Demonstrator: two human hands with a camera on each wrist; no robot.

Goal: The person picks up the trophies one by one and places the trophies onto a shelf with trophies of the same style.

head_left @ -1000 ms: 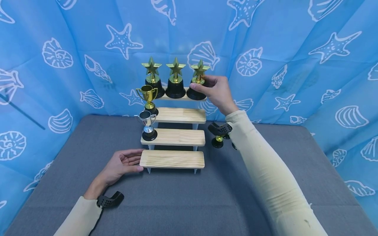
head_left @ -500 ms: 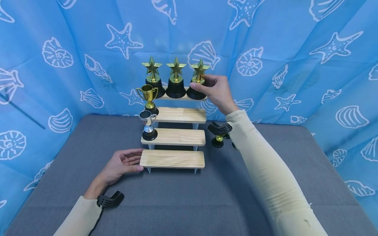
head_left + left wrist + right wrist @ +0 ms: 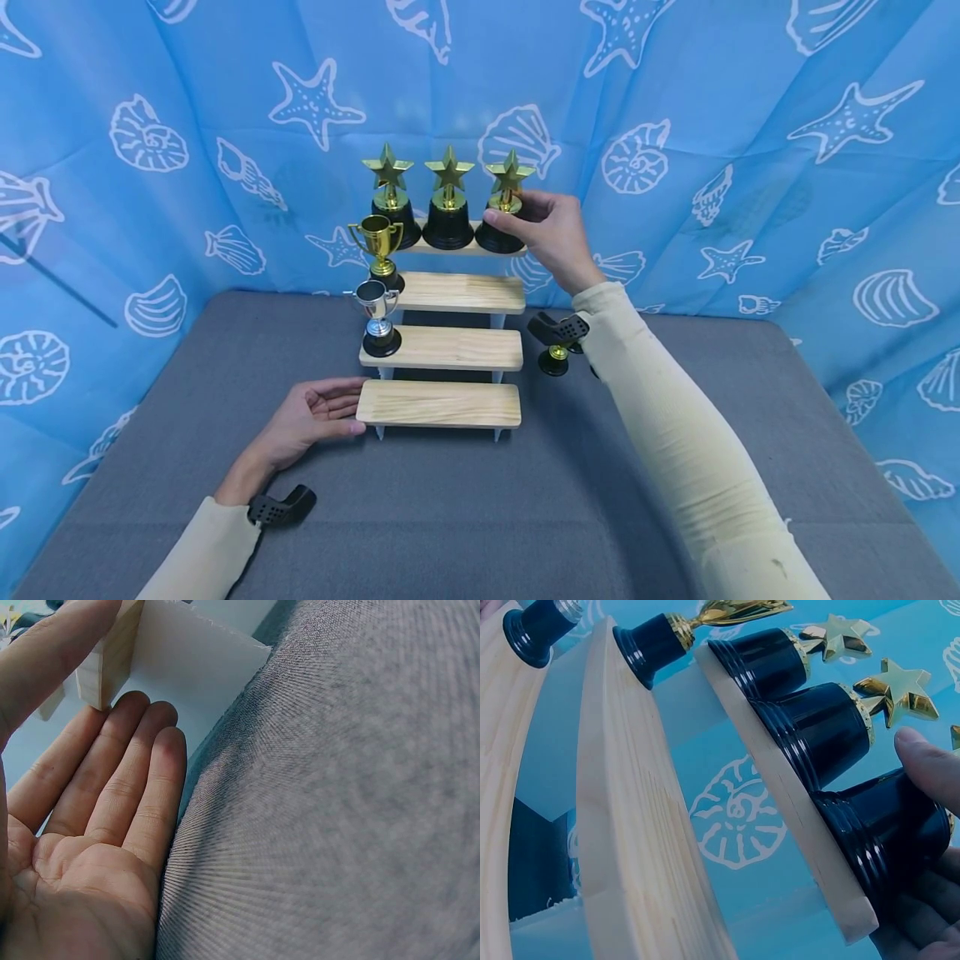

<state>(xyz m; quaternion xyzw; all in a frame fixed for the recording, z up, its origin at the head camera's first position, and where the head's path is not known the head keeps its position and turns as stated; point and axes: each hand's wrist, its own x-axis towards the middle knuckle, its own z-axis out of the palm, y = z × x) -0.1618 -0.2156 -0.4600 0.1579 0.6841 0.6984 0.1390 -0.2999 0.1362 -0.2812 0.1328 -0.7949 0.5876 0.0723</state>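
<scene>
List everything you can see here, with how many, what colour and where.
star trophies: three, gold on black bases, top step
gold cup trophy: one, left end of second step
silver cup trophy: one, left end of third step
stepped stand: one, pale wood, four steps, mid table
small trophy: one, gold and black, on table right of stand, partly hidden
table: grey cloth
backdrop: blue, white shells and starfish
left hand: rests against bottom step's left end
right hand: holds rightmost star trophy

Staged recording booth: blue seashell-print curtain [image 3: 750,125] draped all round, grey cloth-covered desk [image 3: 465,517], tiered wooden display stand [image 3: 442,350] with toy trophies [image 3: 448,200].
</scene>
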